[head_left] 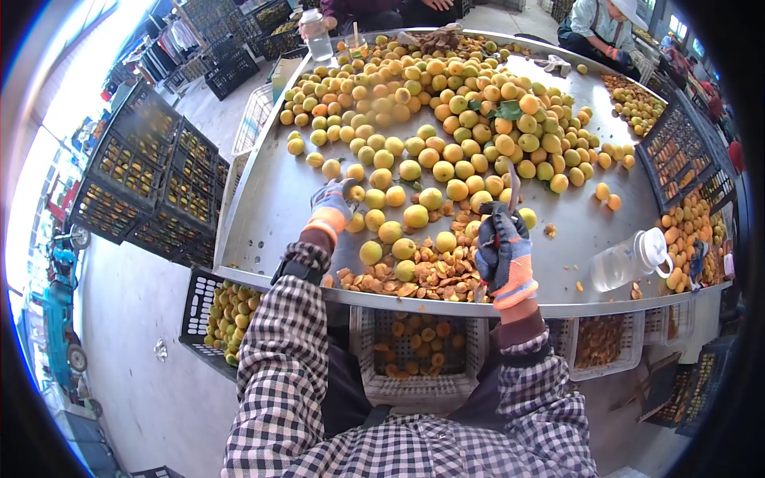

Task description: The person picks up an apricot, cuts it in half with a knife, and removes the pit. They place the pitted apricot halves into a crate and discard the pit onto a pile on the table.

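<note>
My left hand point(331, 204), in a grey and orange glove, is at the left edge of the fruit pile, its fingers bent around an apricot point(356, 193). In my right hand point(506, 255), gloved alike and closed, is a pitting knife with a curved metal blade point(512, 185) pointing away from me. Between my hands lie loose yellow-green apricots point(415, 216) and a heap of split apricot pieces point(430, 271) along the near edge. Farther off, whole apricots point(446, 84) are piled across the metal table point(267, 207).
A clear plastic jug point(617, 263) stands at the table's near right. Below the edge is a crate point(418, 388) with apricot halves, beside another crate point(598, 368). Black crates of fruit point(151, 175) are stacked at left. A co-worker point(602, 32) sits at the far right.
</note>
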